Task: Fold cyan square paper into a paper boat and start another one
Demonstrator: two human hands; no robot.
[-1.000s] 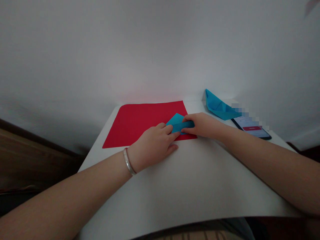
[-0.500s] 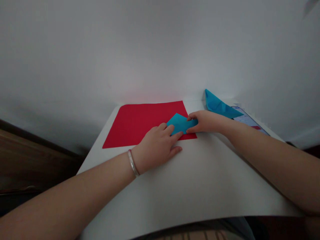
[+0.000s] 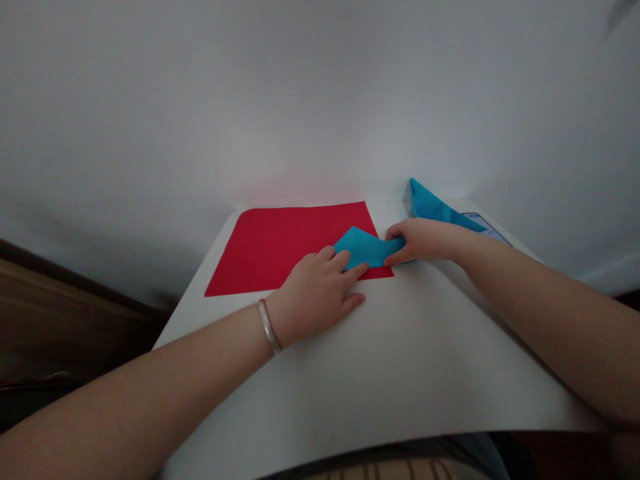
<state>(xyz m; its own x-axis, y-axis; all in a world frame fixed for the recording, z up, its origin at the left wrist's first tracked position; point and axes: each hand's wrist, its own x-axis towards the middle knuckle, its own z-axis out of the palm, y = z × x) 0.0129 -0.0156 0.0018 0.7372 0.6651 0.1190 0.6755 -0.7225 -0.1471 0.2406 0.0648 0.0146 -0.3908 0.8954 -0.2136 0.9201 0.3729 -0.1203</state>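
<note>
A folded piece of blue paper (image 3: pixel 367 249) lies over the right part of a red sheet (image 3: pixel 280 240), its right end reaching past the sheet's edge. My left hand (image 3: pixel 325 283), with a bracelet (image 3: pixel 269 327) at the wrist, rests on the paper's left side; its fingers are spread and press it down. At the other end, my right hand (image 3: pixel 417 239) has its thumb and fingers closed around the paper's narrow right part. What lies under that palm is hidden.
A folded blue paper boat (image 3: pixel 433 205) stands behind my right hand by the wall. A phone with a lit screen (image 3: pixel 487 227) lies beside it, partly covered by my forearm. The white table (image 3: pixel 360 380) meets the wall at the back; a wooden panel (image 3: pixel 60 320) is at left.
My right hand has shifted a little to the right along the blue paper, so more of the paper shows between my hands. My left hand has hardly moved.
</note>
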